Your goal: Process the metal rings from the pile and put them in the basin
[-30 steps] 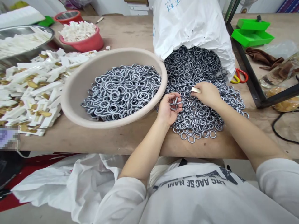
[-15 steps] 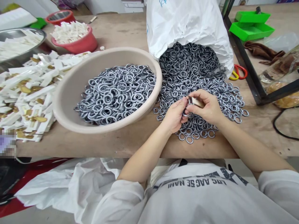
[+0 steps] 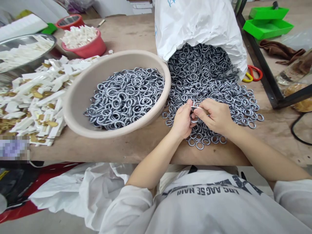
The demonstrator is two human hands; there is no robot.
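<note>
Head view: our left fingers (image 3: 189, 103) are grasping a ring (image 3: 194, 121), our right fingers (image 3: 202, 115) are pinching a thin pale piece (image 3: 195, 107), lying crosswise between both hands above the ring pile (image 3: 202, 83).

The left forearm (image 3: 153, 159) and the right forearm (image 3: 258, 152) are both bare and slant inward, with wrists (image 3: 177, 132) near each other. The left hand (image 3: 182, 121) is curled, its thumb (image 3: 188, 106) pointing forward — just beside it, the right hand (image 3: 216, 116) has its fingers (image 3: 209, 104) bent and its thumb (image 3: 202, 114) directed leftward.
</note>
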